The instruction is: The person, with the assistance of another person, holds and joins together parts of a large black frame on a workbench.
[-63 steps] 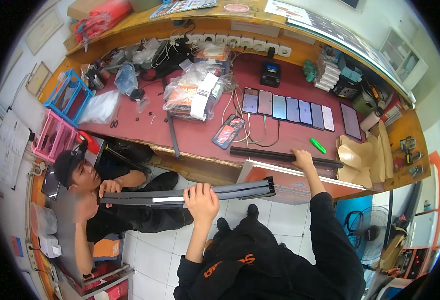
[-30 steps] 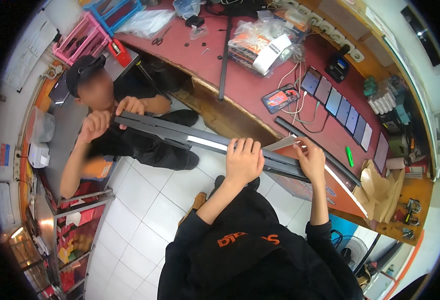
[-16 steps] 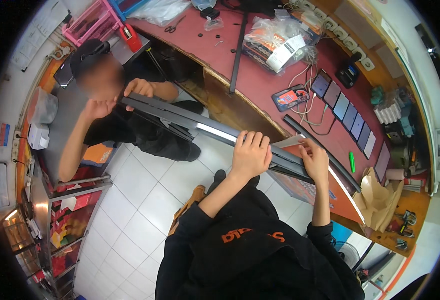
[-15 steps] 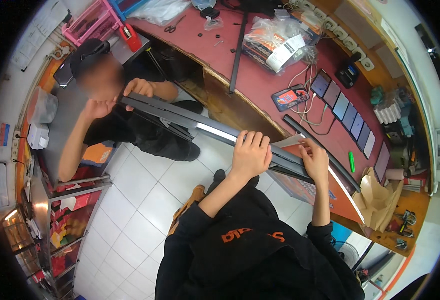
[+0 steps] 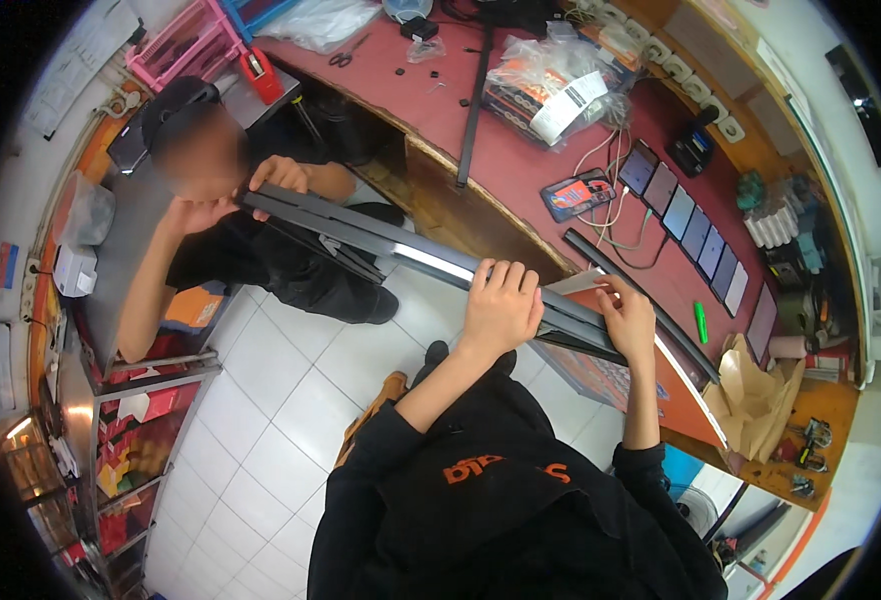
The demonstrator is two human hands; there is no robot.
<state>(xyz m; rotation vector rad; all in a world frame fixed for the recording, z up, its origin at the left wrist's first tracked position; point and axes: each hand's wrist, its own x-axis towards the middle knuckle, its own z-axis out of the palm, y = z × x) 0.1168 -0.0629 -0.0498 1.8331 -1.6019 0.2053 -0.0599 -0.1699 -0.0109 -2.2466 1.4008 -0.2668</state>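
Nearest us, our L hand (image 5: 504,312) is wrapped over the long grey bars (image 5: 356,232), fingers across the top. Our R hand (image 5: 631,322) is at their near end; fingers are bent there, but we can't tell if they pinch the bars or just rest on them. The step, as we judge it, is steadying a shared load, so L should carry the wt w/o squeezing hard, & R should guide the end only. Best to level our end w/ the other one, b/c the bars slope & a twist could slide one piece against the next.

Below the bars, toward the far end, thin dark strips (image 5: 363,266) hang partly apart; worth supporting them so they don't swing or bend. Just beside R are the orange-faced board (image 5: 681,402) w/ its pale edge & the loose dark bar (image 5: 683,340) at the tabletop (image 5: 521,195) edge; we'd leave R some room so knuckles don't knock either.

Farther off, the co-worker's hands (image 5: 286,177) are up at the bars' other end, one clearly on it; the other's grip is unclear. We shouldn't pull or turn w/o a word first. Beyond, the row of phones (image 5: 698,236) lies on the tabletop, so any swing that way needs care.
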